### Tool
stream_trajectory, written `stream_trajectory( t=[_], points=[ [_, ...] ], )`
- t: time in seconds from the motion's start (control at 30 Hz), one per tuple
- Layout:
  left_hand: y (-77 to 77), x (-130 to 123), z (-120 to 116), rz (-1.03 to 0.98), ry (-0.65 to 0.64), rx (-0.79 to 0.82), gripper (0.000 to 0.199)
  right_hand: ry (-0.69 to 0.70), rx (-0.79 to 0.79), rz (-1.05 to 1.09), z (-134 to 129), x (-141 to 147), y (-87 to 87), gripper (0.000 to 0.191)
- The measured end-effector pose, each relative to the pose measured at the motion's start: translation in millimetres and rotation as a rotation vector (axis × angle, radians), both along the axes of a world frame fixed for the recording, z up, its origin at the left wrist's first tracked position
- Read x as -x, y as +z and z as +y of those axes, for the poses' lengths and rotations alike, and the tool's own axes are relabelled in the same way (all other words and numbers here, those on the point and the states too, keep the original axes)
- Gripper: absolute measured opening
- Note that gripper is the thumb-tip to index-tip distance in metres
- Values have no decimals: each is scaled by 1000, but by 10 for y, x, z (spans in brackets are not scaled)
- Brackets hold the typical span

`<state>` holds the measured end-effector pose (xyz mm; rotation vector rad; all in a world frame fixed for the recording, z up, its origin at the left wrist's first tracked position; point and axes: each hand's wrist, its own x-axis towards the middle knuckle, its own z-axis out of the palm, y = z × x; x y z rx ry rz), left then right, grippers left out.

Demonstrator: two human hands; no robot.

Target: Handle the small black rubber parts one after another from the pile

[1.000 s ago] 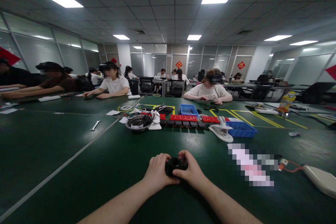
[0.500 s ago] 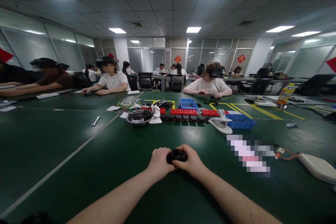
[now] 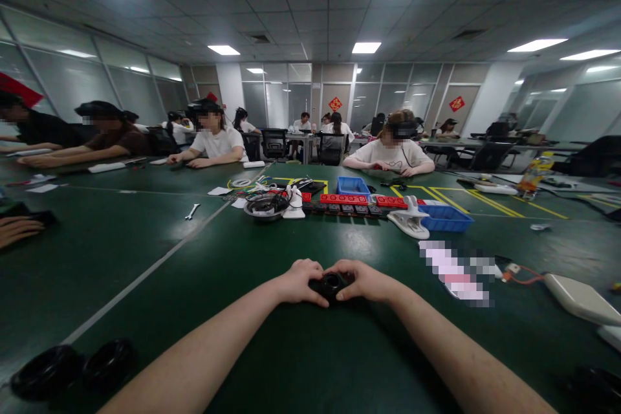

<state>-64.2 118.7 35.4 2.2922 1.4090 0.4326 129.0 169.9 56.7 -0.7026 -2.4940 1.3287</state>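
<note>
Between my hands, at the middle of the green table (image 3: 233, 336), is a small black round part (image 3: 332, 283) with a hole in its centre. My left hand (image 3: 301, 281) grips its left side, with the thumb stretched along the near edge. Curled over the far right side, my right hand (image 3: 365, 279) has its thumb at the near edge as well. Fingers cover the part's two sides and far edge. Whether it rests on the table I cannot tell.
Black rings (image 3: 47, 372) lie at the near left. Beyond my hands are a metal bowl (image 3: 264, 207) of cables, red and black blocks (image 3: 347, 202), a white clamp (image 3: 410, 220) and a blue bin (image 3: 446, 218). A power bank (image 3: 579, 297) lies right. Another person's hand (image 3: 19, 229) is left.
My view has tilted down and turned slightly left, bringing the black rings and another person's hand into sight. My fingers have shifted on the black part, with both thumbs now at its near edge.
</note>
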Motion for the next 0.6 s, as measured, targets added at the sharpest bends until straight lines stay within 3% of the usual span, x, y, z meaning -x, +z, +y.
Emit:
stream_trajectory(
  t=[0.2, 0.47, 0.6],
  points=[
    [-15, -18, -35, -6, 4, -37, 46, -24, -4, -17, -16, -11, 11, 42],
    [-124, -9, -21, -274, 162, -20, 74, -316, -308, 7, 8, 81, -159, 37],
    [-137, -77, -48, -207, 274, -97, 81, -420, -379, 50, -58, 167, -251, 34]
  ],
)
